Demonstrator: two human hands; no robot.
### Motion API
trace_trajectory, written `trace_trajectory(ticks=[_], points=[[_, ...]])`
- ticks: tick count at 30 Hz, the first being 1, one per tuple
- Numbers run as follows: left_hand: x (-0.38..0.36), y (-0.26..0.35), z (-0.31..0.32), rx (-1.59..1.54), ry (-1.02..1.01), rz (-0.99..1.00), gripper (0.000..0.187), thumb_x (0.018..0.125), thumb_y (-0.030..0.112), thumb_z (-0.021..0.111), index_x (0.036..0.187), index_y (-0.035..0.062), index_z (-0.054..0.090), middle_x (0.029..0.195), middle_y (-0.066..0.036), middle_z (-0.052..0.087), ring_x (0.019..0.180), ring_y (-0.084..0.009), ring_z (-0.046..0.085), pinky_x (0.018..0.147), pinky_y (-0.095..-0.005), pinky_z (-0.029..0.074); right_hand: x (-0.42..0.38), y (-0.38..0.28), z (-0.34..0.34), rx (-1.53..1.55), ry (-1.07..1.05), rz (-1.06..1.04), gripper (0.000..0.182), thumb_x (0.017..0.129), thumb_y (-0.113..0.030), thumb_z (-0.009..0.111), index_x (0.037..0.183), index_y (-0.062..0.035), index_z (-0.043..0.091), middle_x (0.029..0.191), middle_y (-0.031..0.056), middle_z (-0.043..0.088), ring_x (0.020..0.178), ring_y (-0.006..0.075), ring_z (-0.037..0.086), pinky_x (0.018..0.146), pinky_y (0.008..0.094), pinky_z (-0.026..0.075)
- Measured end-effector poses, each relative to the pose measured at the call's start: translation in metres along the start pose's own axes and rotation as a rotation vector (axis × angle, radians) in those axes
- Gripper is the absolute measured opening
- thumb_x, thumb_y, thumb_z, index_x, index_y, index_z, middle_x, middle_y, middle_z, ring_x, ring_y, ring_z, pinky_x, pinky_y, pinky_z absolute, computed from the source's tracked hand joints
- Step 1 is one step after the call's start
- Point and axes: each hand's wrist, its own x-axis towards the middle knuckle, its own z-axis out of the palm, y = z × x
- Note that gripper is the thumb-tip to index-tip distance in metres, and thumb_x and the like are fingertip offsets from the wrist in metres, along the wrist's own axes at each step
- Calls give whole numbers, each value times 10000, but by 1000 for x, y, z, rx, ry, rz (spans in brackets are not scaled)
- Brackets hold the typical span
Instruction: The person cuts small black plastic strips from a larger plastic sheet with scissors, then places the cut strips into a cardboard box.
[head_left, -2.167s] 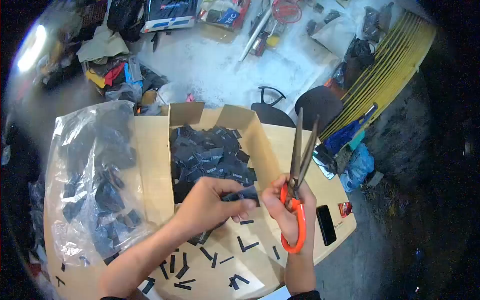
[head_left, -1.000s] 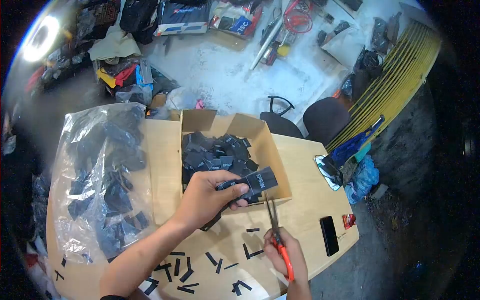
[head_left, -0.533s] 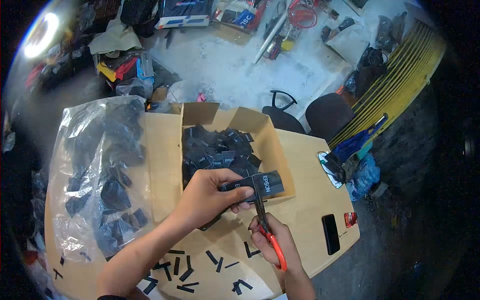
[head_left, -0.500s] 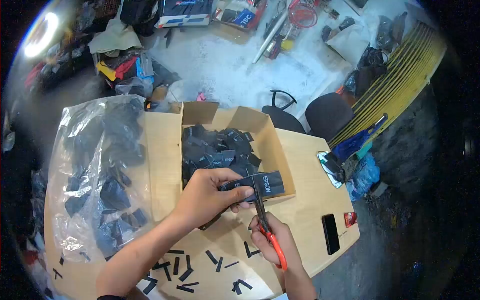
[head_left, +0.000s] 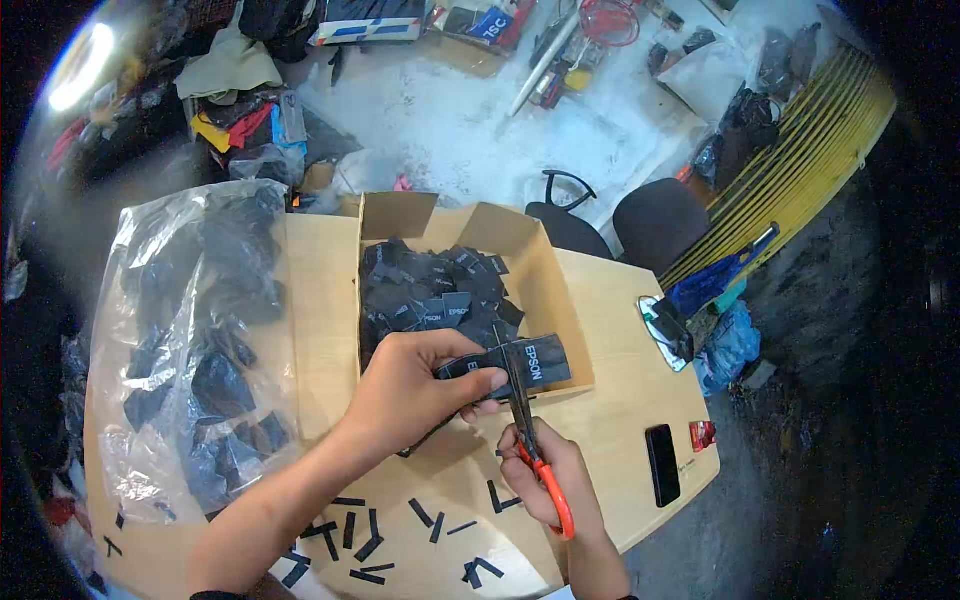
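Note:
My left hand [head_left: 425, 385] pinches a black fabric strip [head_left: 545, 362] printed with white EPSON lettering, over the front edge of a cardboard box [head_left: 565, 300]. Red-handled scissors [head_left: 540, 465] are gripped in my right hand [head_left: 560, 470], pointing away from me, with their dark blades across the strip beside my left fingertips. Whether the blades are apart is hard to tell. A heap of black EPSON labels [head_left: 425, 290] lies inside the box. Small black offcuts [head_left: 370, 535] are scattered on the wooden table [head_left: 325, 260] near my forearms.
A clear plastic bag [head_left: 200, 350] with black pieces covers the table's left side. At the right lie a black phone [head_left: 662, 465] and a small red packet [head_left: 702, 435]. Beyond the table stand dark chairs [head_left: 660, 228] and a yellow ribbed sheet [head_left: 790, 170].
The view has shifted slightly, so the box and bag appear a little higher. Both hands keep nearly the same hold on the strip and scissors.

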Motion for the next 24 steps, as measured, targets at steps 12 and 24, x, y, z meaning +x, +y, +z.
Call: trace_trajectory(ticks=[12,24], points=[[3,-4,-2,-13,-32,-30,115,825,48,674,862,-52,632,755,-64,657,673,-98,644,550,-218,508,0,-1,0,-24,-14,-1,265,803,-203,689,950,-33,549,577,6,509,501,90,487,508,239,411],[2,-4,-1,6,-16,-19,139,825,71,681,863,-52,629,767,-71,661,676,-102,650,555,-220,516,0,-4,2,-70,15,5,215,809,-180,666,902,-23,550,546,40,499,491,99,485,499,251,403]])
